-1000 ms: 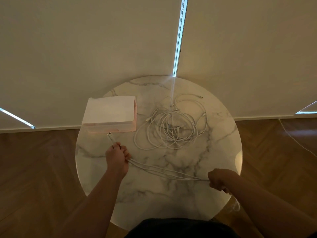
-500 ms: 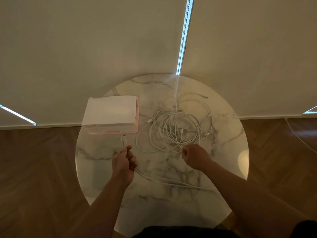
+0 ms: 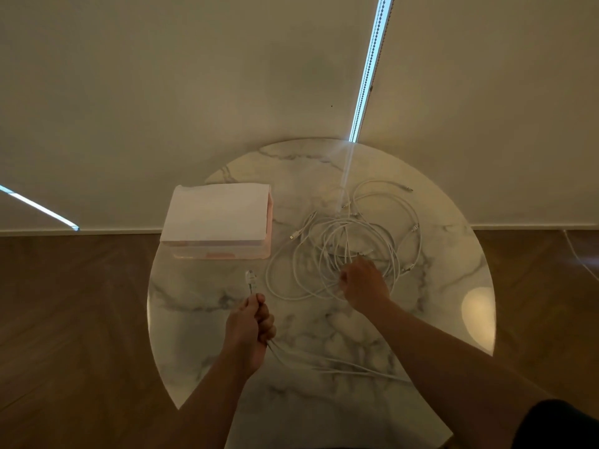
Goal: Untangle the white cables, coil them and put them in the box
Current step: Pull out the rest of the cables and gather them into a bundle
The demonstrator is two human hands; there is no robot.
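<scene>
A tangle of white cables [image 3: 350, 241] lies on the round marble table [image 3: 453, 280], right of centre. My left hand [image 3: 251, 325] is closed on a separate bundle of white cable strands [image 3: 327, 362]; a plug end [image 3: 250, 277] sticks up out of the fist, and the strands trail right across the table under my right forearm. My right hand [image 3: 363, 281] is down on the near edge of the tangle with its fingers curled into the loops. The pink box [image 3: 220, 251] stands at the table's left back, with a white sheet [image 3: 217, 213] over its top.
The table stands against a pale blind with a bright vertical gap [image 3: 369, 69]. Wooden floor [image 3: 74, 319] surrounds the table on both sides. A thin cable [image 3: 580, 254] runs along the floor at the far right.
My right hand has left the near right edge of the table and moved forward-left onto the tangle. My left hand has drawn back a little from the box, still holding the strands.
</scene>
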